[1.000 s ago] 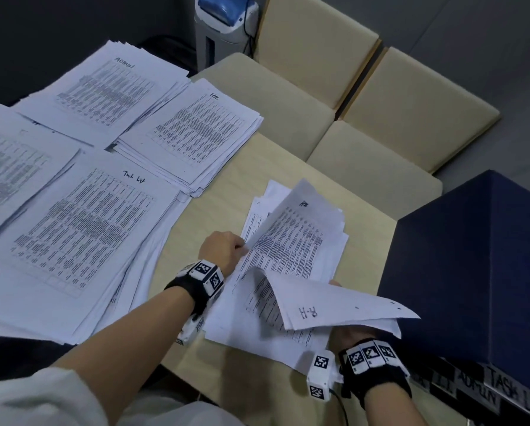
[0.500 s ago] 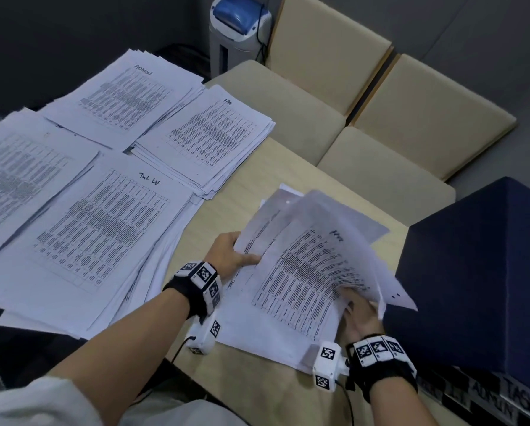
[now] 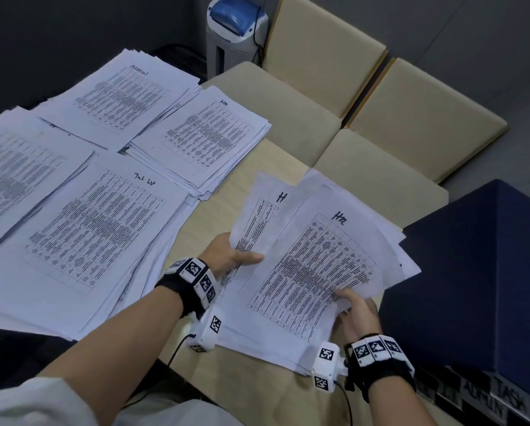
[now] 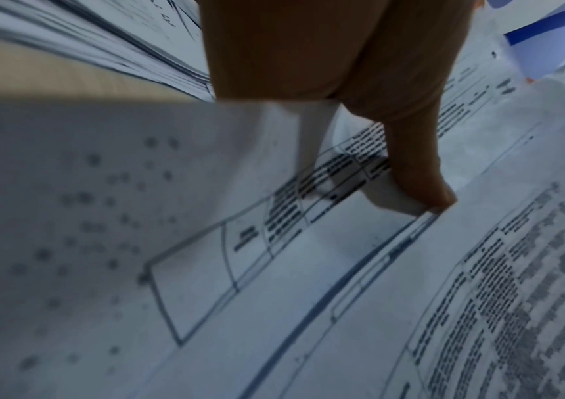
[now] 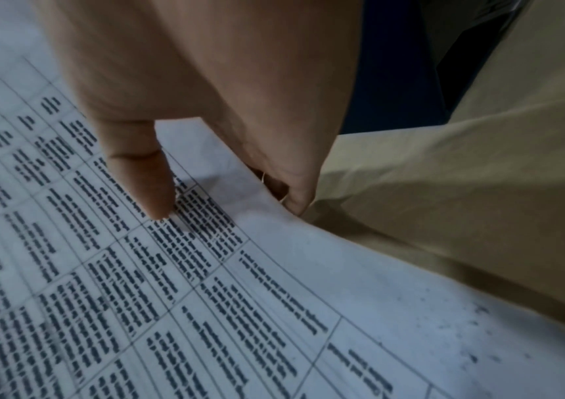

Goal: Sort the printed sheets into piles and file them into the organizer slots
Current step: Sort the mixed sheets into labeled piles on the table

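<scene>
A loose bundle of printed sheets [image 3: 306, 272] is lifted off the wooden table [image 3: 257, 167], fanned, with "HR" handwritten on the top page. My left hand [image 3: 236, 256] pinches the bundle's left edge, thumb [image 4: 417, 183] on top of a sheet [image 4: 274, 270]. My right hand [image 3: 354, 305] holds the lower right edge, thumb [image 5: 144, 175] pressed on the top sheet [image 5: 206, 297] and fingers curled under it. Sorted piles lie to the left: an "ADMIN" pile [image 3: 119, 96], an "HR" pile [image 3: 205, 142], a pile marked in handwriting [image 3: 88, 241] and a far-left pile [image 3: 14, 173].
A dark blue box-like organizer [image 3: 478, 287] stands at the right, with labelled slots [image 3: 488, 398] reading "ADMIN" and "TASK" along its lower front. Beige chairs [image 3: 334, 112] sit beyond the table. A white and blue appliance [image 3: 236, 29] stands on the floor behind.
A sheet that was folded over towards me has been flipped back flat onto the bundle. Both hands have raised and fanned the bundle, showing a second sheet marked "H" behind.
</scene>
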A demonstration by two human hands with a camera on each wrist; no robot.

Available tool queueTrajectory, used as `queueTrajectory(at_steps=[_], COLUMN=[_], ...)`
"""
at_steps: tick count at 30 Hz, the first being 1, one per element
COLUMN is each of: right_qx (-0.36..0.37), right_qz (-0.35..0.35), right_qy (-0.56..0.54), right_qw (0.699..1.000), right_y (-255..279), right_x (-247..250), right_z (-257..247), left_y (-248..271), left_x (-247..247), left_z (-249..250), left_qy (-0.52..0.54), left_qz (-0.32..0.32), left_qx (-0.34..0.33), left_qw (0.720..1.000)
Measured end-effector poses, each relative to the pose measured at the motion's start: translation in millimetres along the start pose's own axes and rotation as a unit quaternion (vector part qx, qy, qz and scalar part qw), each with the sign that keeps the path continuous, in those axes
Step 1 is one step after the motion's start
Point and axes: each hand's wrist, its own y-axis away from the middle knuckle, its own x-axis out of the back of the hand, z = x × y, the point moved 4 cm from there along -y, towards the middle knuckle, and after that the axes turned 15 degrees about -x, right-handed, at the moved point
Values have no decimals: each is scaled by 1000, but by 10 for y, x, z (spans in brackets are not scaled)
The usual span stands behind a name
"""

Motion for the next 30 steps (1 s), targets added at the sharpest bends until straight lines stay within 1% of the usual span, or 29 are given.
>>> queueTrajectory(at_steps=[4, 6, 8, 10, 13, 15, 16, 18, 20, 21, 22, 23, 24, 26, 27, 28, 29, 30], right_qx=[16, 0, -9, 9, 22, 42, 49, 60, 69, 73, 81, 76, 72, 60, 45, 37, 39, 47], right_qz=[14, 10, -12, -17, -14, -39, -54, -45, -4, -2, -9, -3, -6, 1, 8, 4, 11, 2], right_qy=[-10, -11, -18, -22, 29, 55, 64, 113, 124, 112, 104, 97, 85, 63, 58, 39, 20, 9], right_qw=[1000, 1000, 1000, 1000, 999, 997, 995, 991, 990, 991, 991, 992, 994, 996, 997, 999, 999, 999], right_y=[-100, 64, 95, 75, 70, 5, -84, -53, 43, 83, 93, 89, 74, -48, -143, -211, -347, -469], right_x=[61, 24, 19, 40, -9, -42, -37, -72, -33, -25, -14, -1, 19, 96, 142, 178, 251, 296], right_z=[23, -3, 11, 37, 66, 59, 89, 92, 56, 33, 7, 8, 14, 98, 154, 208, 273, 316], left_y=[-33, -49, -70, -90, -156, -230, -238, -226, -217, -244, -269, -299, -309, -329, -327, -325, -325, -329], left_x=[68, 99, 123, 128, 133, 143, 118, 39, -39, -30, 5, 49, 59, 49, 34, 22, 9, 0], left_z=[-3, -24, -29, -19, -77, -145, -147, -149, -132, -147, -148, -169, -165, -210, -220, -233, -228, -219], left_qy=[-61, -51, -56, -76, -91, -104, -107, -100, -132, -188, -268, -348, -412, -489, -514, -525, -528, -523], left_qz=[88, 107, 104, 94, 82, 74, 58, 30, 27, 43, 65, 78, 77, 51, 41, 41, 48, 55], left_qx=[-12, -2, 0, 12, 40, 35, 34, 38, 16, -3, -21, -22, -25, -6, 8, 17, 27, 31], left_qw=[994, 993, 993, 993, 992, 991, 992, 994, 991, 981, 961, 934, 908, 871, 857, 850, 848, 850])
